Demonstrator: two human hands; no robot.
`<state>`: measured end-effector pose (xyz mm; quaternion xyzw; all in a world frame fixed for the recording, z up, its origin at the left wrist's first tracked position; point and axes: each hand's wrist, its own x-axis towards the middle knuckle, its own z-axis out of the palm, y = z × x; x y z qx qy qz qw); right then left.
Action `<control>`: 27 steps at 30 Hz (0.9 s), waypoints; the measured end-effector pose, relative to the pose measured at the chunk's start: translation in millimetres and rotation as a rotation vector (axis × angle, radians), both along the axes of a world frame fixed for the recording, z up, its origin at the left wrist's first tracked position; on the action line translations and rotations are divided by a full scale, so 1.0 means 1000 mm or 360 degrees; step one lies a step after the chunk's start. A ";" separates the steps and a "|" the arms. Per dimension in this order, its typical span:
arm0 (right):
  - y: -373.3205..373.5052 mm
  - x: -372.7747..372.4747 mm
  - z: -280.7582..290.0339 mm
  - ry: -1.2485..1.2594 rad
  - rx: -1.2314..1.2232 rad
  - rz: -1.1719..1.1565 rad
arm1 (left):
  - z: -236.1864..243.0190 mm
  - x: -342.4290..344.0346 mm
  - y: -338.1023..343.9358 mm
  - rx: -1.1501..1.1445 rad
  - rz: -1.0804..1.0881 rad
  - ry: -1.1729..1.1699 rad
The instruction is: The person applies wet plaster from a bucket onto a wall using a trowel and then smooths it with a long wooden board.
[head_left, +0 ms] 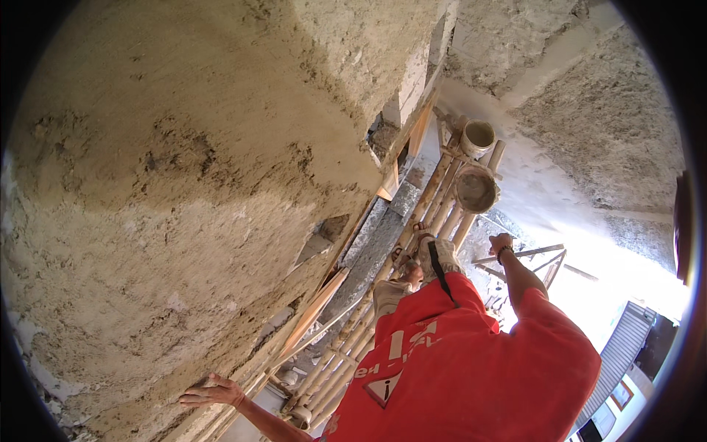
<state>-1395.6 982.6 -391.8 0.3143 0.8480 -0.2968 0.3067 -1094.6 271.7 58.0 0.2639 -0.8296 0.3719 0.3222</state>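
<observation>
My left hand point(212, 391) is at the lower left, its fingers stretched out along the rough, mud-coloured plaster wall point(184, 258). It seems to lie against the surface near the wall's lower edge. Out to the right, my right hand point(501, 241) is held away from my body with the fingers curled in and a dark bracelet at the wrist. No tool sticks out of it. Ahead of my feet, a round tub point(476, 188) with grey residue inside rests on the bamboo scaffold point(434, 202). Just beyond it stands a pale bucket point(478, 138).
I stand on the bamboo poles, my feet point(412, 272) close to the wall side. Wooden boards point(317, 313) and a window-like opening point(324, 236) break the wall. Grey concrete ledges point(368, 243) run below the scaffold. A wooden frame point(537, 261) stands lower down at the right.
</observation>
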 end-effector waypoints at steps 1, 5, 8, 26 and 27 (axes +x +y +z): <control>0.003 0.000 0.003 0.0062 -0.0125 -0.0090 | 0.000 -0.001 0.001 0.0010 -0.0014 0.0002; -0.011 -0.018 0.020 0.0091 -0.0355 -0.0337 | 0.003 -0.005 0.011 0.0104 0.0046 0.0013; -0.036 -0.045 0.030 0.0338 -0.0279 -0.0073 | 0.002 -0.010 0.021 0.0219 0.0149 0.0109; 0.005 -0.209 -0.112 0.0393 0.0144 0.0256 | -0.288 -0.058 0.251 0.3746 0.1507 0.0222; 0.011 -0.217 -0.138 0.0236 0.0105 0.0167 | -0.295 -0.063 0.259 0.3799 0.1516 0.0191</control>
